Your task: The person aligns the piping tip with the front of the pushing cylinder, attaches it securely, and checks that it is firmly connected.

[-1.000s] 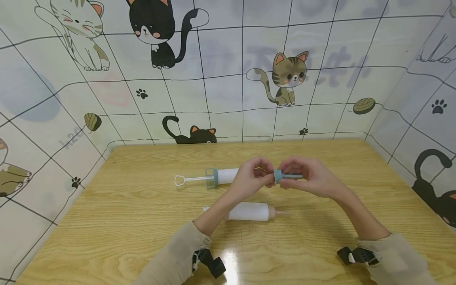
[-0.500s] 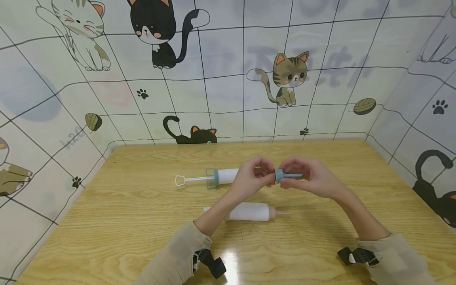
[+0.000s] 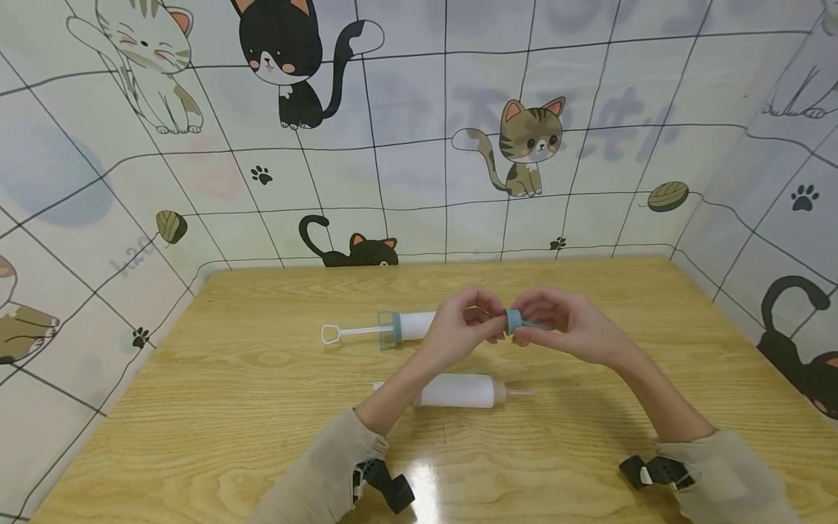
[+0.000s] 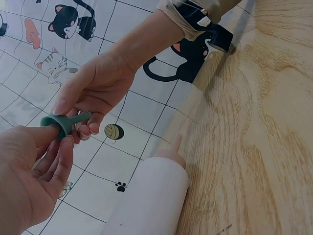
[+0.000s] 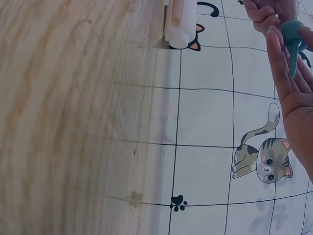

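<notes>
Teal nozzle cap pinched between your two hands, off the tabletop

Your left hand and right hand meet over the right half of the tabletop, both on the teal nozzle cap. Left grip is narrow — fingers curled at the cap's wide end, and the left wrist view shows a digit reaching into the opening. Right grip is narrow too, your thumb and fingers pinching the cap from the other side, its thin spout pointing to the right, in toward your palm. The cap is raised clear of the wood.

Behind your left hand lies a white tube on its side, teal collar at its left end, a white plunger rod with a loop handle sticking out to the left; its right end is hidden by your hand. Nearer you, a second white tube lies roughly parallel — beige cap and thin clear nozzle on the right, left end partly behind your forearm. Beige sleeves, black wrist devices on both arms. Cat-print sheeting walls off the back and sides.
</notes>
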A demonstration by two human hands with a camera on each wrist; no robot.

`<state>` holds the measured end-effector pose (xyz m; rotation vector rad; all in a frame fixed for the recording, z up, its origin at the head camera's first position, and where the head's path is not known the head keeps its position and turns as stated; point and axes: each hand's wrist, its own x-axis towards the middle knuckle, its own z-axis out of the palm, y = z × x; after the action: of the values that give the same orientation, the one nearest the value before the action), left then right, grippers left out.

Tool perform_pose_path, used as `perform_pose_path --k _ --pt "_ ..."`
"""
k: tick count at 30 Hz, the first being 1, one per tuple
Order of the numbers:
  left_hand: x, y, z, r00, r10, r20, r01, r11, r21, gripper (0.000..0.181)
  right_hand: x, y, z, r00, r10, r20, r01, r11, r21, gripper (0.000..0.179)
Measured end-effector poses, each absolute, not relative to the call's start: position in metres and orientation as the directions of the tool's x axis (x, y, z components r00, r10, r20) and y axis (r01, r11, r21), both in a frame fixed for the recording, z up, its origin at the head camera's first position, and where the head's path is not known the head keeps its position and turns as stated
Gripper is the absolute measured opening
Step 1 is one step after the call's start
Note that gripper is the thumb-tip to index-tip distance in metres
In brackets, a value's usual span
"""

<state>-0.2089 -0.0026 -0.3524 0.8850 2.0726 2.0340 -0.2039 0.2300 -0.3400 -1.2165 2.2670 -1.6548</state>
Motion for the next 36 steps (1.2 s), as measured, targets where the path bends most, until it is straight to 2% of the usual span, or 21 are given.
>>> perform_pose_path --k 24,36 --pt "-0.209 -0.009 -0.344 -0.82 0.493 0.29 0.304 -0.054 0.951 0.014 -0.205 0.232 -0.341 -0.678 -0.626 0.386 -0.545 0.076 -0.835 0.032" --pt "-0.214 -0.028 -0.346 -0.828 0.48 0.29 0.358 0.056 0.932 0.017 -0.206 0.234 -0.341 -0.686 -0.621 0.379 -0.545 0.092 -0.833 0.031"
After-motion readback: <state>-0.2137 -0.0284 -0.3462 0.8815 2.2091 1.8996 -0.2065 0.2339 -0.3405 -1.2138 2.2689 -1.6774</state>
